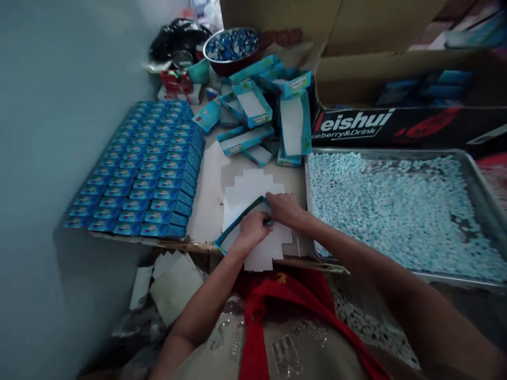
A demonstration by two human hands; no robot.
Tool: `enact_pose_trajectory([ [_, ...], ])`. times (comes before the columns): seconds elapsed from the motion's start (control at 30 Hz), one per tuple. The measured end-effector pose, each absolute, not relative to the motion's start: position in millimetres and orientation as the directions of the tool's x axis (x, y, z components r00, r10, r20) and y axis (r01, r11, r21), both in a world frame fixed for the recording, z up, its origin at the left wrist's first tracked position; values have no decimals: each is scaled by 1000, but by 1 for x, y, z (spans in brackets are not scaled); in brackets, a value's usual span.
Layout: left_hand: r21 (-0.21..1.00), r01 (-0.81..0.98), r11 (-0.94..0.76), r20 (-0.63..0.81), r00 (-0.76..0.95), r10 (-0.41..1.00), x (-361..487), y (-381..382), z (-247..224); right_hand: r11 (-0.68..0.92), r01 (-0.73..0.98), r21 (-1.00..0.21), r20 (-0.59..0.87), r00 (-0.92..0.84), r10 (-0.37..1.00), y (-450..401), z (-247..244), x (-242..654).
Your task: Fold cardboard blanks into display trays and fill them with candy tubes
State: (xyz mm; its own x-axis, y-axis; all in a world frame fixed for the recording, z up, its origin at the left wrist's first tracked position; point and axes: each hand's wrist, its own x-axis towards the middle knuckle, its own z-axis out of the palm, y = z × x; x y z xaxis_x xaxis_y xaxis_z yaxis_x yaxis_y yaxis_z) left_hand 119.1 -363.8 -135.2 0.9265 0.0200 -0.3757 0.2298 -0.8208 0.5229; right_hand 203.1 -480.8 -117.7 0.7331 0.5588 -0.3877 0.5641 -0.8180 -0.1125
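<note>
A blue-edged cardboard tray (233,229), white inside, lies at a slant on flat white cut-out sheets (245,184) at the table's front edge. My left hand (254,226) reaches into the tray, fingers curled against its right end wall. At that same end, my right hand (283,208) closes its fingers on the tray's far corner. Both hands nearly touch. Behind them is a loose pile of open blue trays (251,105) with white insides.
Stacked small blue boxes (138,174) fill the table's left. On the right, a metal tray (311,195) holds pale blue pieces, with a large carton (356,124) behind it. A bowl (206,53) with blue items stands at the back.
</note>
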Motion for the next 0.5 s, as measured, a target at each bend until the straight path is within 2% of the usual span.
enact_pose_trajectory([
  [0.07,647,299,-701,-451,892,-36,119,-353,-133,-786,606,-124,-419,686,595,-479,-114,211],
  [0.13,787,338,-516,-434,898,-74,112,-338,-129,-763,632,-138,-435,654,620,-481,-104,219],
  [0.2,895,245,-372,-266,964,-6,105,-313,-124,-784,604,-142,-384,697,606,-487,-86,233],
  [0.23,920,167,-355,-145,986,88,104,-297,-121,-814,563,-141,-326,750,575,-490,-74,245],
  [0.3,892,78,-444,80,942,326,109,-264,-119,-878,453,-156,-133,871,473,-499,-47,284],
  [0.37,809,160,-566,158,868,471,127,-236,-123,-908,357,-219,105,934,341,-511,-22,345],
  [0.4,756,206,-621,152,868,473,139,-227,-128,-894,357,-270,231,926,300,-518,-12,383],
  [0.47,641,217,-736,90,931,353,170,-221,-139,-816,389,-427,387,894,224,-533,4,463],
  [0.5,589,190,-785,45,963,266,185,-223,-144,-688,486,-539,411,865,289,-540,10,499],
])
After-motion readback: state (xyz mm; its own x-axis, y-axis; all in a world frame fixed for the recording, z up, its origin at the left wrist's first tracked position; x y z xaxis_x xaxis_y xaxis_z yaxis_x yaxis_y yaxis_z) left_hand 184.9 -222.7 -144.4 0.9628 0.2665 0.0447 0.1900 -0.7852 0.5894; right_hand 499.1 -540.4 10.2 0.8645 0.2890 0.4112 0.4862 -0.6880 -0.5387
